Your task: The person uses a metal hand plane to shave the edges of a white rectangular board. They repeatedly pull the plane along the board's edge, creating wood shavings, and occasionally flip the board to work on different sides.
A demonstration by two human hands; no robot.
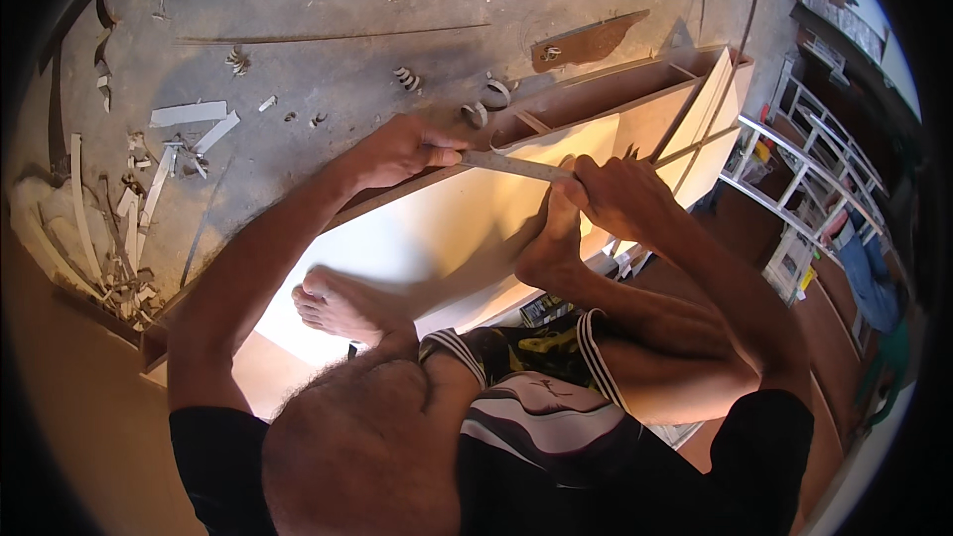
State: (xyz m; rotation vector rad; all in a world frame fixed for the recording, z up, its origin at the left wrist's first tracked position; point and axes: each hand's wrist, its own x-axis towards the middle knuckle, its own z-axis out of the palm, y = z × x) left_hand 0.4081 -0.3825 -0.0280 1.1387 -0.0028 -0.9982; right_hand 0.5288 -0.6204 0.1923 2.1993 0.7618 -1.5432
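A flat grey ruler-like strip (514,167) spans the space between my two hands, over the near long edge of a wooden cabinet carcass. My left hand (402,151) is closed with its thumb and fingers on one end of the strip. Curled fingers of my right hand (623,194) grip the other end, next to my raised foot. Beneath lies a pale, brightly lit panel (397,228) of the carcass; my bare feet rest on it. The exact kind of strip is too small to make out.
Curled shavings (407,79) and pale offcut strips (189,114) litter the concrete floor. A brown irregular scrap (588,40) lies beyond the carcass. Long thin strips (678,119) cross the carcass's right end. White metal ladder-like frames (794,169) stand at the right.
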